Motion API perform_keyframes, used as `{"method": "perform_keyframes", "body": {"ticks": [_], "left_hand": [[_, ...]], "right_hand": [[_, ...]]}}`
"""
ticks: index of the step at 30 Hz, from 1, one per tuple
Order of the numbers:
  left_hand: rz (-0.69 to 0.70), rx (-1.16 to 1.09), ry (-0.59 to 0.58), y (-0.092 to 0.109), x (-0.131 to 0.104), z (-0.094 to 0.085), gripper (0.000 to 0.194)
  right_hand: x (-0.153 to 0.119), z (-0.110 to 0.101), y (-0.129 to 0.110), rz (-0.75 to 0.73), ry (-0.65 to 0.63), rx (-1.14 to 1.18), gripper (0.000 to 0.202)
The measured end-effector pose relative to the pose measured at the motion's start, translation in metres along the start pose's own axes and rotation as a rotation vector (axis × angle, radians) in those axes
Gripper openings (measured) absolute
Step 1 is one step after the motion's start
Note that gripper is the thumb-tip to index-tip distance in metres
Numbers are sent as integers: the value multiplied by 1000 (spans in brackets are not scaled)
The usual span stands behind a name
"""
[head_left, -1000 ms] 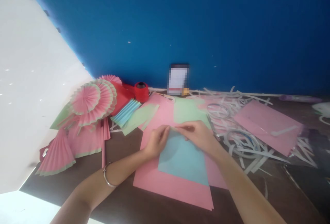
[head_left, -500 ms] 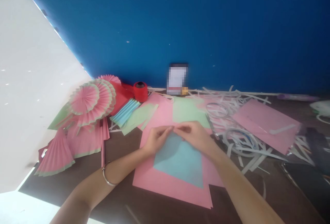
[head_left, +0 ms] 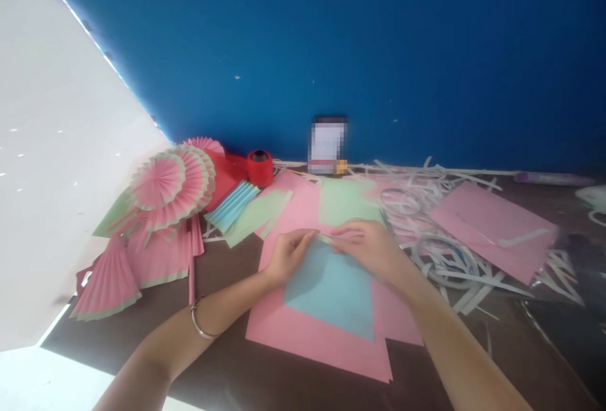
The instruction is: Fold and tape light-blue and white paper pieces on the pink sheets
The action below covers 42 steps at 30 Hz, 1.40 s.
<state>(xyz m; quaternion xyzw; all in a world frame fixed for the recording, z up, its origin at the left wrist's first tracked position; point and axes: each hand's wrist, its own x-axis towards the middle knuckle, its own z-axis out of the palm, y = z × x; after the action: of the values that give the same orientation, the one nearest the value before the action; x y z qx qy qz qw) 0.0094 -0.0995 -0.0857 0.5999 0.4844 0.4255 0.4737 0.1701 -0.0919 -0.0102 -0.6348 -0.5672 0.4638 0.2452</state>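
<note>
A light blue sheet of paper (head_left: 336,294) lies tilted over larger pink sheets (head_left: 322,357) in front of me. My left hand (head_left: 290,258) pinches the blue paper's far edge between thumb and fingers. On the same edge, a little to the right, my right hand (head_left: 367,247) is closed with thumb and forefinger pressed together. A narrow pale strip (head_left: 324,238) along that edge shows between my fingertips; I cannot tell whether it is a fold or a separate piece. My fingers hide part of the edge.
Pleated pink fans (head_left: 156,184) and a folded blue paper (head_left: 233,204) lie left. A red tape roll (head_left: 260,168) stands behind. Right are paper scraps (head_left: 473,294), a clear tape roll (head_left: 445,259) and a pink packet (head_left: 497,231). A blue wall (head_left: 379,51) rises behind.
My right fingertips have slid slightly right, away from my left fingertips, exposing the pale strip between them. My left hand keeps its pinch. The whole view has shifted slightly.
</note>
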Motion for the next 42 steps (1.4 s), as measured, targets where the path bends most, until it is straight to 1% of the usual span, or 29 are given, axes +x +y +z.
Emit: {"method": "perform_keyframes", "body": {"ticks": [3,7,12,20,23,26,28,32,34,38,42], "left_hand": [[-10,2,12,-1,0,-1,37],[9,-9,17,-1,1,-1,35],[25,-2,11,2,1,-2,35],[45,4,-7,1,1,-3,35],[30,-25,-5,3,1,-4,36],[-60,-90,-44,7,1,-5,37],[-101,-113,-57,10,1,-5,32],[-114,-32,0,9,2,-4,30],[-125,-9,-3,7,2,-3,26],[-98,-29,-17,4,2,-2,22],[-106,-30,39,6,2,-4,24]], "right_hand": [[0,-1,1,-27,5,19,16],[4,-1,5,-85,-31,17,17],[7,-1,9,-206,-35,-117,13],[7,-1,12,-243,-39,-178,15],[7,-1,13,-220,-41,-170,15],[7,2,15,-209,-37,-183,15],[7,4,16,-227,-37,-203,16],[6,7,15,-229,-50,-236,18],[4,7,13,-218,-47,-236,16],[-3,3,7,-121,-40,-240,13],[-8,-3,2,-81,-8,-289,13]]}}
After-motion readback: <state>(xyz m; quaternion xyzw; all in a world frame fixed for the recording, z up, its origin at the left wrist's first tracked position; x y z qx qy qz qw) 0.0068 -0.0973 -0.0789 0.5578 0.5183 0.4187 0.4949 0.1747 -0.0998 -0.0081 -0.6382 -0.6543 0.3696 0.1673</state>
